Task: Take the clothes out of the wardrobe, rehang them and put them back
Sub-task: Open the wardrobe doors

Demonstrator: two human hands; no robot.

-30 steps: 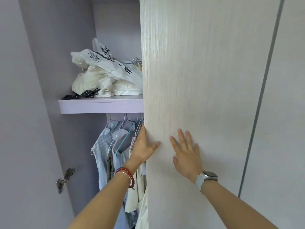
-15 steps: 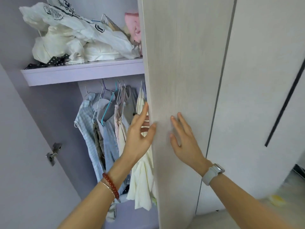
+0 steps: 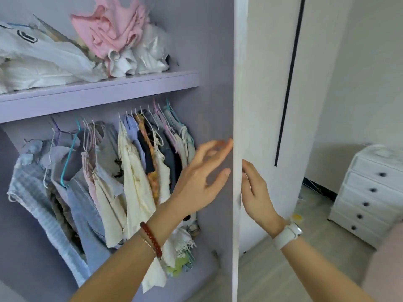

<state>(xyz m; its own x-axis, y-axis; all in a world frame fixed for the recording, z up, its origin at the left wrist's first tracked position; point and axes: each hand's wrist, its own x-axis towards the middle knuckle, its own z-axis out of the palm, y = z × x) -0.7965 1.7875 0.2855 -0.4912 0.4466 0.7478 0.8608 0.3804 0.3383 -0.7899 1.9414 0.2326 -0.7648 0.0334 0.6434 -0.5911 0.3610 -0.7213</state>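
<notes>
Both hands, left hand and right hand, spread empty by the door edge; the clothes look light and floppy, best lifted by hangers.

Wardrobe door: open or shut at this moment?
Open. The door shows edge-on between the left hand and right hand, with hanging clothes and shelf exposed.

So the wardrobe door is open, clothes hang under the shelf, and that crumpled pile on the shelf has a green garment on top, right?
Not quite. The head view shows the garment on top of the shelf pile is pink, not green. The rest holds: the door is open and clothes hang under the shelf.
</notes>
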